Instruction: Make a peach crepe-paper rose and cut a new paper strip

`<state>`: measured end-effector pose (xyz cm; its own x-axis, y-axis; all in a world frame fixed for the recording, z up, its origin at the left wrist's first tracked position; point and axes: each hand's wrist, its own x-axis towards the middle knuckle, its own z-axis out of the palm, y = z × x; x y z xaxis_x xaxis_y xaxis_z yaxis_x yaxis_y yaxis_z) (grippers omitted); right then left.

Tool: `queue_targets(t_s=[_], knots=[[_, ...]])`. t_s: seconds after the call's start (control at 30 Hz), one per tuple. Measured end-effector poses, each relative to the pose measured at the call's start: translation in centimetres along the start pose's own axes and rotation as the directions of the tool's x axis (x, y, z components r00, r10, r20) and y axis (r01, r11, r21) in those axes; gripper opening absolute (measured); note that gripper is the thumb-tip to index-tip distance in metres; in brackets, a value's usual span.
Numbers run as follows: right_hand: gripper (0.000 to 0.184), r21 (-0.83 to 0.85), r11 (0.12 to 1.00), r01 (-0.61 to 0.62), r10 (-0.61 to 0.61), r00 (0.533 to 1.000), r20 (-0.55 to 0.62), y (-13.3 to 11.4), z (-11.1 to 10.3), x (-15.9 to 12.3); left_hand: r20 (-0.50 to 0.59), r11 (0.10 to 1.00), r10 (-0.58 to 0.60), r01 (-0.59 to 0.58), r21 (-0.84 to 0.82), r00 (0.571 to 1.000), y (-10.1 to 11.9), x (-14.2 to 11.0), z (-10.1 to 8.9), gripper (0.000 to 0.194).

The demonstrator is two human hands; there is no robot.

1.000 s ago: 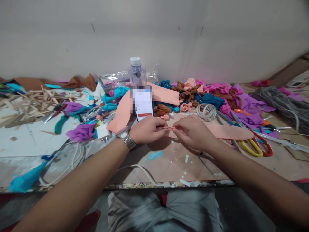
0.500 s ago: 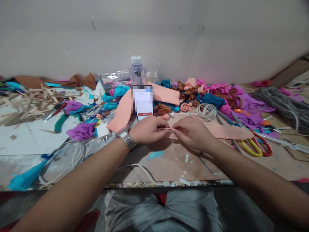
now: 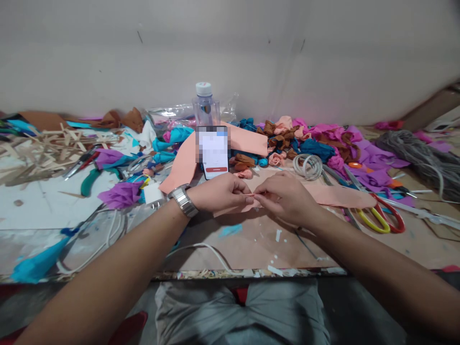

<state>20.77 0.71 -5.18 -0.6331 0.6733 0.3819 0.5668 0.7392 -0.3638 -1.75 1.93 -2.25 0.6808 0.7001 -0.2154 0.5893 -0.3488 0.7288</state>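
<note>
My left hand (image 3: 223,194), with a metal watch (image 3: 184,200) at the wrist, pinches the edge of a peach crepe paper strip (image 3: 338,195). Close beside it, my right hand (image 3: 283,196) pinches the same edge between thumb and fingers. The strip runs out to the right from under my right hand, and a flap of it shows below my left fingers. Just behind my hands a phone (image 3: 216,153) leans upright against a clear bottle (image 3: 205,108). Small rolled peach paper roses (image 3: 276,159) lie beyond my fingers.
Red and yellow handled scissors (image 3: 390,215) and a white cord coil (image 3: 307,166) lie to the right, near grey yarn (image 3: 420,153). Wooden sticks (image 3: 53,148), green-handled pliers (image 3: 90,182), a white charger (image 3: 153,192) and a purple paper flower (image 3: 120,194) are on the left.
My left hand has shifted slightly and its wrist moved left. A peach paper flap now shows beneath the left fingers. My right hand stays nearly in place, still pinching the strip.
</note>
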Motion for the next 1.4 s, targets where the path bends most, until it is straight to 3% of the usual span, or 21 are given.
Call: queue_targets(t_s=[0.23,0.43,0.73,1.07,1.17,1.33,1.4], knots=[[0.011,-0.023,0.998,0.057,-0.058,0.998,-0.016,-0.1,-0.1,-0.1,0.070,0.994,-0.013,0.020,-0.110,0.997,-0.1,-0.2,-0.5,0.043],[0.015,-0.068,0.991,0.115,-0.117,0.993,-0.030,-0.3,-0.2,-0.1,0.054,0.982,-0.022,0.031,-0.186,0.998,-0.6,-0.1,-0.5,0.034],[0.010,-0.168,0.946,0.278,-0.302,0.943,-0.141,-0.4,-0.6,-0.2,0.175,0.871,0.021,0.067,-0.486,0.984,-0.7,-0.1,-0.4,0.029],[0.010,-0.175,0.954,0.244,-0.266,0.957,-0.117,-0.5,-0.7,-0.4,0.106,0.943,-0.006,0.041,-0.330,0.994,-0.6,-0.2,-0.7,0.038],[0.009,-0.154,0.956,0.251,-0.269,0.957,-0.112,-0.6,-0.9,-0.4,0.125,0.901,-0.012,0.065,-0.429,0.992,-0.5,-0.2,-0.7,0.034],[0.009,-0.160,0.949,0.272,-0.293,0.948,-0.127,-0.8,-1.1,-0.5,0.197,0.740,-0.030,0.154,-0.655,0.980,-0.1,-0.2,-0.4,0.026],[0.009,-0.175,0.943,0.284,-0.307,0.943,-0.124,-0.8,-1.1,-0.5,0.195,0.739,-0.022,0.148,-0.658,0.980,0.0,-0.2,-0.4,0.026]])
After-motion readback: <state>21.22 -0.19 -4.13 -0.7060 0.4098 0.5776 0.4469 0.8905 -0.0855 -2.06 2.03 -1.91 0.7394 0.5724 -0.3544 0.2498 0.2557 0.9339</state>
